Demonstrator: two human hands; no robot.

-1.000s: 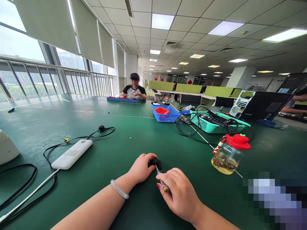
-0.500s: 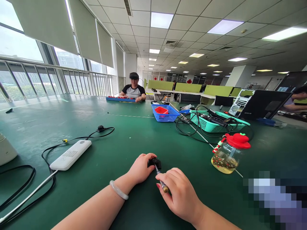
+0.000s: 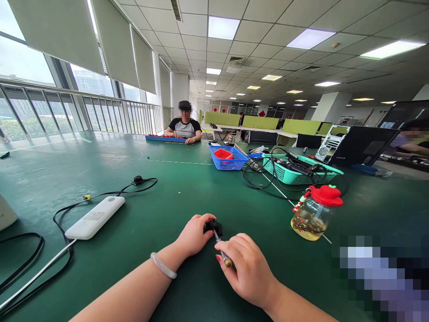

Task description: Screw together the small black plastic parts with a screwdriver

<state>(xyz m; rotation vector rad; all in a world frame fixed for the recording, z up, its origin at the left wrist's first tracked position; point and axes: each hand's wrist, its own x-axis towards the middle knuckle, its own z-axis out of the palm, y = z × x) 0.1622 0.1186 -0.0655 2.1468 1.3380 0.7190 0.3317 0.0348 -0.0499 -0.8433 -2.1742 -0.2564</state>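
My left hand (image 3: pixel 196 233) is closed on a small black device (image 3: pixel 217 226), pinning it to the green table (image 3: pixel 140 214); its exact kind is too small to make out. Between the thumb and fingers of my right hand (image 3: pixel 246 264) is a screwdriver (image 3: pixel 222 251) with a clear handle and a brass-coloured end. Its shaft slants away from me, and the tip meets the top of the black device near my left thumb. A pale bangle (image 3: pixel 163 265) circles my left wrist.
Left of my hands lie a white power bank (image 3: pixel 95 218) and black cables (image 3: pixel 63 219). A red-lidded jar (image 3: pixel 313 217) stands at right. Beyond are a blue basket (image 3: pixel 231 164), a green basket (image 3: pixel 290 178) and a seated person (image 3: pixel 184 127) behind a blue tray (image 3: pixel 166 139).
The whole view has shifted slightly, so things sit a little further left. Both hands keep their hold, with the screwdriver tip still on the black device.
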